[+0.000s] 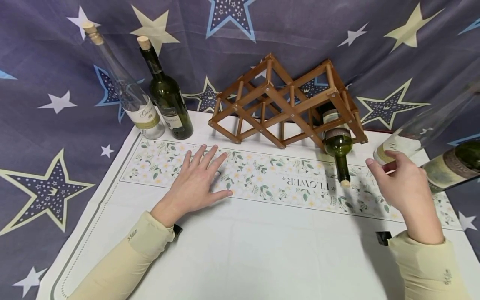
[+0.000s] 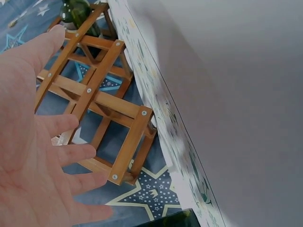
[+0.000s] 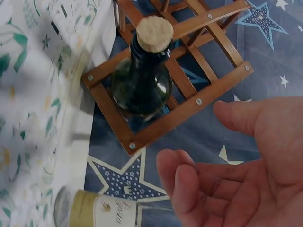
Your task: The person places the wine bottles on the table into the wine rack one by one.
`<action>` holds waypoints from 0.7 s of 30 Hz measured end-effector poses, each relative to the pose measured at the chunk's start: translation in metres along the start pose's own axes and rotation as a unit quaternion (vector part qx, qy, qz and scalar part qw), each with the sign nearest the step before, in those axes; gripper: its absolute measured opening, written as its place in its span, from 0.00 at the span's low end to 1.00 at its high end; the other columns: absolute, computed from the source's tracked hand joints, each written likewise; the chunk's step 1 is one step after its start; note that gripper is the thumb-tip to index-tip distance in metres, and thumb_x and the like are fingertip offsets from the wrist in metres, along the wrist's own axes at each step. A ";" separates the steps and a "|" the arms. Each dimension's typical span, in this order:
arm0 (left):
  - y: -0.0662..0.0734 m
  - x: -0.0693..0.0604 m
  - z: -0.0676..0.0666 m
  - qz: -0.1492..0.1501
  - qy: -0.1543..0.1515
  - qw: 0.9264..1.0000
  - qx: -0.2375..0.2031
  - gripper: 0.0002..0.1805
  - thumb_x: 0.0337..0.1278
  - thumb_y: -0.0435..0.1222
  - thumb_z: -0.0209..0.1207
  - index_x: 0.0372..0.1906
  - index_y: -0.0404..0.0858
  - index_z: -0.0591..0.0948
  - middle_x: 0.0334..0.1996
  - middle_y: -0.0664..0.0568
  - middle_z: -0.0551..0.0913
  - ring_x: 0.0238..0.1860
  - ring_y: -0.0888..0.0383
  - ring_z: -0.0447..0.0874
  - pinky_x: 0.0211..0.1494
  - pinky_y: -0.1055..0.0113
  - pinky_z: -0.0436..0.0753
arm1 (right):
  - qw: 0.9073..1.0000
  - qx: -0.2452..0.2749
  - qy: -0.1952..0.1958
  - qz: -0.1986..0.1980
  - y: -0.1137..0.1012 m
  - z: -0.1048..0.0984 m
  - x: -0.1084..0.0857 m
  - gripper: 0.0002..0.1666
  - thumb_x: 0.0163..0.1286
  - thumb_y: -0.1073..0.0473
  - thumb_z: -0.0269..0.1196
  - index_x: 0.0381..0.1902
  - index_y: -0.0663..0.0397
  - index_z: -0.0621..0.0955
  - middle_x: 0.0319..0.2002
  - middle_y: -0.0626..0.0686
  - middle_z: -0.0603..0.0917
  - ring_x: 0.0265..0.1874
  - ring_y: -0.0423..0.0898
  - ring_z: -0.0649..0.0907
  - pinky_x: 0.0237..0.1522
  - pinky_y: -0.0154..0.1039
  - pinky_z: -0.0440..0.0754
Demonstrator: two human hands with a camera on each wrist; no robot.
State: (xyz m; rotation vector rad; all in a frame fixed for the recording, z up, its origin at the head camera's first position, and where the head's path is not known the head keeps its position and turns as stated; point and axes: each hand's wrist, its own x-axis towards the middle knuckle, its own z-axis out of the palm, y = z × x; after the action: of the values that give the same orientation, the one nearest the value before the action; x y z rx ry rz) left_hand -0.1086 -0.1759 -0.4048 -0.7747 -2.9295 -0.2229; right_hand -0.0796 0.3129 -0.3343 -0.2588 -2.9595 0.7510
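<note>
My left hand (image 1: 196, 181) hovers over or rests on the flowered strip, fingers spread, holding nothing; which of the two cannot be told. In the left wrist view its palm (image 2: 28, 156) faces the wooden wine rack (image 2: 102, 90). My right hand (image 1: 405, 187) has loosely bent fingers and nothing between them in the right wrist view. It is near a clear bottle (image 1: 401, 143) with a cream label, and a dark green bottle (image 1: 451, 166) stands beyond it. One corked green wine bottle (image 1: 338, 143) lies in the rack's right lower slot, neck toward me.
At the back left stand a corked clear bottle (image 1: 146, 114) and a corked green bottle (image 1: 170, 104). The flowered strip (image 1: 258, 175) runs across the white tablecloth (image 1: 262, 246). Behind the rack hangs a star-patterned cloth (image 1: 48, 137).
</note>
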 end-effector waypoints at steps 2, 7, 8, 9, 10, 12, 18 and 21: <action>0.000 0.000 0.000 -0.001 -0.001 1.000 -0.002 0.58 0.59 0.75 0.59 0.85 0.46 0.59 0.85 0.41 0.54 0.83 0.34 0.46 0.79 0.27 0.48 | 1.000 0.001 0.013 0.006 0.002 -0.003 -0.002 0.48 0.82 0.35 0.53 0.80 0.68 0.64 0.53 0.72 0.85 0.53 0.75 0.79 0.48 0.69 0.73; 0.000 -0.001 -0.001 0.000 0.002 1.000 -0.004 0.59 0.59 0.75 0.59 0.86 0.46 0.59 0.84 0.41 0.54 0.83 0.34 0.47 0.79 0.27 0.48 | 0.999 -0.005 0.051 0.019 0.004 -0.010 -0.006 0.46 0.81 0.37 0.55 0.79 0.68 0.66 0.53 0.72 0.85 0.53 0.72 0.82 0.47 0.67 0.74; 0.001 -0.001 -0.002 0.000 0.003 1.000 -0.004 0.59 0.59 0.75 0.59 0.85 0.46 0.59 0.84 0.41 0.54 0.83 0.33 0.47 0.79 0.27 0.48 | 0.998 -0.008 0.057 0.022 0.005 -0.012 -0.007 0.45 0.81 0.38 0.55 0.79 0.68 0.66 0.53 0.72 0.84 0.52 0.72 0.82 0.46 0.66 0.75; 0.001 -0.001 -0.002 0.000 0.003 1.000 -0.004 0.59 0.59 0.75 0.59 0.85 0.46 0.59 0.84 0.41 0.54 0.83 0.33 0.47 0.79 0.27 0.48 | 0.998 -0.011 0.063 0.027 0.005 -0.013 -0.008 0.45 0.81 0.39 0.55 0.79 0.69 0.66 0.53 0.73 0.84 0.52 0.71 0.82 0.45 0.63 0.75; 0.001 -0.001 -0.002 0.000 0.003 1.000 -0.005 0.59 0.59 0.75 0.59 0.86 0.45 0.59 0.84 0.41 0.54 0.83 0.34 0.47 0.79 0.28 0.48 | 0.997 -0.017 0.069 0.033 0.005 -0.015 -0.008 0.45 0.82 0.39 0.55 0.79 0.69 0.65 0.54 0.73 0.84 0.51 0.70 0.82 0.43 0.60 0.76; 0.001 -0.001 -0.002 -0.001 0.003 1.000 -0.006 0.59 0.59 0.75 0.59 0.86 0.46 0.59 0.84 0.41 0.54 0.83 0.34 0.47 0.79 0.28 0.48 | 0.995 -0.025 0.082 0.047 0.005 -0.018 -0.010 0.44 0.82 0.40 0.55 0.79 0.69 0.65 0.54 0.72 0.83 0.49 0.68 0.83 0.39 0.54 0.75; 0.001 -0.001 -0.002 0.000 0.007 1.000 -0.003 0.59 0.58 0.75 0.60 0.85 0.46 0.60 0.84 0.41 0.55 0.83 0.35 0.47 0.79 0.28 0.49 | 0.988 -0.027 0.126 0.086 0.005 -0.027 -0.014 0.42 0.82 0.42 0.54 0.80 0.67 0.65 0.58 0.73 0.81 0.54 0.69 0.80 0.52 0.64 0.75; 0.001 -0.001 -0.002 0.001 0.008 1.000 0.000 0.59 0.57 0.75 0.60 0.85 0.46 0.60 0.84 0.41 0.55 0.83 0.35 0.48 0.79 0.28 0.50 | 0.984 -0.021 0.148 0.094 0.007 -0.030 -0.015 0.40 0.83 0.44 0.53 0.80 0.66 0.66 0.60 0.73 0.81 0.55 0.69 0.80 0.52 0.57 0.75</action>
State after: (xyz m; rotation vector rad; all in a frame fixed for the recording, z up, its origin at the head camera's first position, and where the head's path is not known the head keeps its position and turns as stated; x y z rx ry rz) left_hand -0.1072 -0.1761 -0.4031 -0.7723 -2.9141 -0.2278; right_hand -0.0600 0.3300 -0.3123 -0.6040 -2.6949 0.6052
